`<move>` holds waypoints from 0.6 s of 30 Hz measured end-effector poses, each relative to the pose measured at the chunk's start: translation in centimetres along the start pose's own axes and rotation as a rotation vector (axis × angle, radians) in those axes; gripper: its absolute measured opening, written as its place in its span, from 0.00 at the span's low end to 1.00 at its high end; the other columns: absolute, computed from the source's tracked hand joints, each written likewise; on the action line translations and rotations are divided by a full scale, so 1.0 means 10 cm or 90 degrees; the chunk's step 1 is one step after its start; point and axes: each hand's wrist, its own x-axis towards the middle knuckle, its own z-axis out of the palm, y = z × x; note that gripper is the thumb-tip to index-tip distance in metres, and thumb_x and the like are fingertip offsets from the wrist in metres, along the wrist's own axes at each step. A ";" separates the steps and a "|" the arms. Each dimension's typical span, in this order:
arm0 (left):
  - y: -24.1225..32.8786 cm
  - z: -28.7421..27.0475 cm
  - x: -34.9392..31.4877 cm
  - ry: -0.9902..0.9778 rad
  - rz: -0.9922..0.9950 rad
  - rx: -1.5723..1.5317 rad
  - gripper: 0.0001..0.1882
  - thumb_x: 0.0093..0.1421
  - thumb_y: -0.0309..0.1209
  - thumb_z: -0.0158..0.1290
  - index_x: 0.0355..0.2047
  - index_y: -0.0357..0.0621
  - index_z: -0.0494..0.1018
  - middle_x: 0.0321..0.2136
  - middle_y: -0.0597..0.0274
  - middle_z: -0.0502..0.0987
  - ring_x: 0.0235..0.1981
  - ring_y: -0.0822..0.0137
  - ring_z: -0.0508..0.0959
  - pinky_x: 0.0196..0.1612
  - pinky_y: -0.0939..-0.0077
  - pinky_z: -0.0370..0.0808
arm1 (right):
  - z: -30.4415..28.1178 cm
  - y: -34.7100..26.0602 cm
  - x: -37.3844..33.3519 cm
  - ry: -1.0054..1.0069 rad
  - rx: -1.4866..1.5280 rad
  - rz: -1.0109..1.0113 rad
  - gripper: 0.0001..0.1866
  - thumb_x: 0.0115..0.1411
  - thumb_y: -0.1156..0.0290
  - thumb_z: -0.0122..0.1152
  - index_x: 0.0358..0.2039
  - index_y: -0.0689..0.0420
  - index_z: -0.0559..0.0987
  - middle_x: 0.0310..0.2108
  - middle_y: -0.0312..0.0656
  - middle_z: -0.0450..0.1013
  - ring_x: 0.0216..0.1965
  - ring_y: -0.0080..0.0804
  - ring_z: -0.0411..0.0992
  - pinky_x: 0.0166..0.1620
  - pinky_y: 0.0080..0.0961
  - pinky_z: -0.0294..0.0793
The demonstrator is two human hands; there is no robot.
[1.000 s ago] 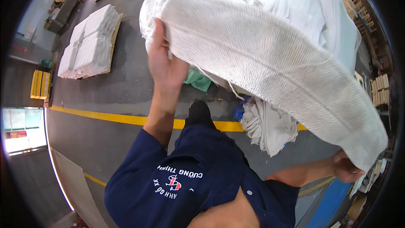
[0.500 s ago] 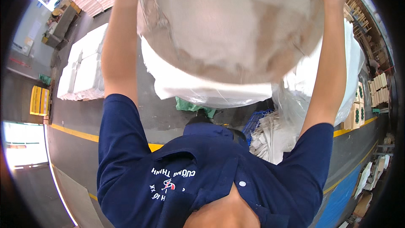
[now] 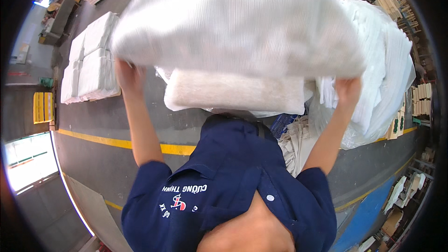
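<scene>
A large white ribbed cloth (image 3: 238, 28), blurred by motion, spreads in front of me and bulges upward. I cannot tell whether anything is inside it. My left hand (image 3: 130, 75) grips its near left corner, the fingertips partly under the fabric. At the near right corner my right hand (image 3: 348, 91) is closed on the same edge, its fingers mostly covered. Just below the cloth lies a pale, thick, cushion-like slab (image 3: 235, 92) with rounded corners, its far part hidden by the cloth.
Right of the slab stands a tall pile of white cloth (image 3: 382, 65) in clear plastic. Crumpled off-white fabric (image 3: 296, 144) lies near a blue crate (image 3: 282, 125). White wrapped stacks (image 3: 93, 60) stand at left. A yellow line (image 3: 116, 141) crosses the grey floor.
Both hands have come down and nearer from high up. The cloth has swung over, from a beige hanging face to a white ribbed one, and the slab beneath shows more.
</scene>
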 end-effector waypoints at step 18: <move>-0.87 -1.48 -1.61 0.700 -0.210 0.867 0.15 0.70 0.36 0.49 0.39 0.35 0.76 0.31 0.64 0.79 0.31 0.78 0.74 0.35 0.80 0.72 | -2.03 1.60 -0.50 -0.049 -0.760 0.187 0.16 0.60 0.76 0.59 0.49 0.64 0.77 0.43 0.44 0.80 0.43 0.34 0.77 0.47 0.29 0.75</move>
